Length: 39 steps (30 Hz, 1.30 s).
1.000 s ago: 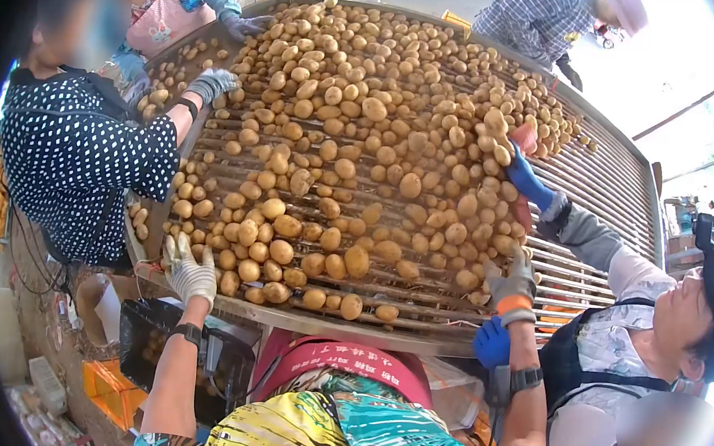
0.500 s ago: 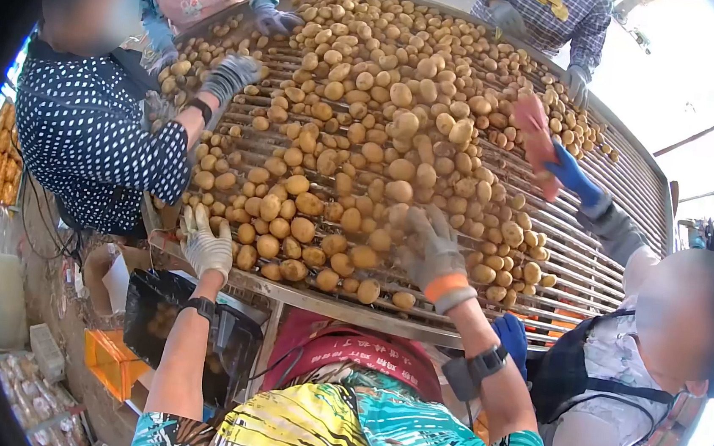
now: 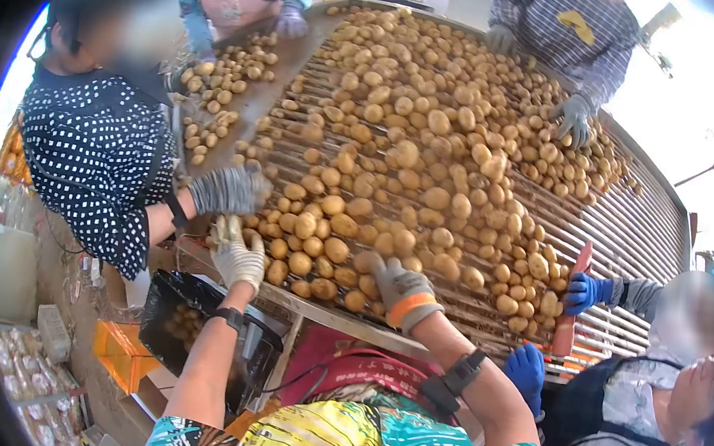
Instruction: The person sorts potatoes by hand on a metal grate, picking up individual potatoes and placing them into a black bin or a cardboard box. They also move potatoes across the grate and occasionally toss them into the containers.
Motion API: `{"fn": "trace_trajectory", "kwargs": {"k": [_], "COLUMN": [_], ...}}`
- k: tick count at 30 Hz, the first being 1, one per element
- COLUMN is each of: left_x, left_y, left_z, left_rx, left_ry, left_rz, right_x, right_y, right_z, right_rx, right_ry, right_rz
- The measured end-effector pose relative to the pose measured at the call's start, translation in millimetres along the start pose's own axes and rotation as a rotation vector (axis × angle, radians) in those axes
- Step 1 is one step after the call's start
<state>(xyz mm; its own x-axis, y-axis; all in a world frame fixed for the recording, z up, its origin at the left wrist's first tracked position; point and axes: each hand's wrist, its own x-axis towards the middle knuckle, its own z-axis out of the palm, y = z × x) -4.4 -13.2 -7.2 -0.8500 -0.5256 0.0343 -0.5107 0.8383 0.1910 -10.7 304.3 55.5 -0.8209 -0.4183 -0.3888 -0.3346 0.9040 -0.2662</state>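
Note:
Potatoes lie heaped and spread over a slatted metal sorting table. My left hand, in a whitish work glove, is at the table's near left edge, fingers apart beside the closest potatoes. To its right, my right hand wears a grey glove with an orange cuff. Its outstretched fingers rest against potatoes at the near edge of the spread, and none is enclosed in the palm. Below my left forearm, a black-lined container has potatoes in it.
A co-worker's striped glove is just beyond my left hand. At right, another person's blue glove holds a long red block on the slats. Two people work across the table. An orange crate stands on the floor at lower left.
My right hand has moved left and toward me, against the front potatoes. The right co-worker has brought the red block toward the near edge. The left co-worker's striped glove has come nearer my left hand.

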Motion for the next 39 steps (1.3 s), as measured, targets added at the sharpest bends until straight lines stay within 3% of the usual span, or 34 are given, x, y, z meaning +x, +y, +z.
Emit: {"fn": "trace_trajectory", "kwargs": {"k": [3, 7, 9, 11, 13, 15, 17, 19, 23, 25, 27, 29, 30, 31, 32, 33, 35, 36, 37, 39], "left_x": [2, 2, 0, -2, 1, 1, 2, 3, 1, 2, 3, 2, 2, 1, 1, 2, 1, 2, 2, 2], "left_y": [-5, 7, 8, 2, 2, 6, 5, 7, 6, 6, 5, 5, 8, 8, 6, 6, 7, 7, 8, 10], "left_z": [5, -13, -13, -6, -2, -10, -10, -13, -7, -6, -7, -6, -10, -10, -9, -8, -11, -11, -11, -13], "left_rx": [-0.038, -0.048, -0.043, -0.06, -0.039, -0.077, -0.075, -0.079, -0.082, -0.07, -0.076, -0.049, -0.053, -0.059, -0.054, -0.049, -0.031, -0.016, -0.002, -0.009], "left_ry": [0.026, -0.091, -0.063, -0.056, -0.013, -0.023, -0.052, -0.039, 0.024, 0.002, -0.012, -0.008, -0.032, -0.036, -0.046, -0.056, -0.083, -0.088, -0.094, -0.098], "left_rz": [0.012, -0.062, -0.048, -0.04, -0.034, -0.042, -0.053, -0.053, -0.021, -0.033, -0.033, -0.03, -0.039, -0.041, -0.039, -0.038, -0.06, -0.056, -0.049, -0.055], "right_x": [-2, -25, -23, 4, 32, 60, 89, 127, 135, 135, 140, 137, 133, 127, 123, 107, 92, 107, 108, 106], "right_y": [22, 53, 49, 56, 39, 1, -18, -40, -68, -68, -56, -34, -21, -8, 9, 15, 53, 81, 85, 85], "right_z": [-20, -67, -80, -71, -70, -73, -58, -43, -30, -46, -51, -56, -63, -69, -79, -108, -139, -125, -136, -162], "right_rx": [0.172, 1.336, 1.911, 1.829, 1.385, 0.866, 0.229, -0.152, -0.189, -0.222, -0.186, 0.06, 0.282, 0.651, 0.902, 1.124, 1.566, 1.86, 1.857, 1.689], "right_ry": [-0.024, -0.202, -0.229, -0.016, 0.093, 0.075, 0.378, 0.005, -0.023, -0.072, -0.059, -0.091, -0.043, -0.146, -0.142, -0.157, -0.209, -0.236, -0.244, 0.051], "right_rz": [-0.117, 0.067, 0.049, 0.15, 0.156, 0.066, -0.27, -0.226, -0.129, -0.186, -0.186, -0.264, -0.299, -0.142, -0.144, 0.026, -0.057, -0.217, -0.213, -0.249]}}
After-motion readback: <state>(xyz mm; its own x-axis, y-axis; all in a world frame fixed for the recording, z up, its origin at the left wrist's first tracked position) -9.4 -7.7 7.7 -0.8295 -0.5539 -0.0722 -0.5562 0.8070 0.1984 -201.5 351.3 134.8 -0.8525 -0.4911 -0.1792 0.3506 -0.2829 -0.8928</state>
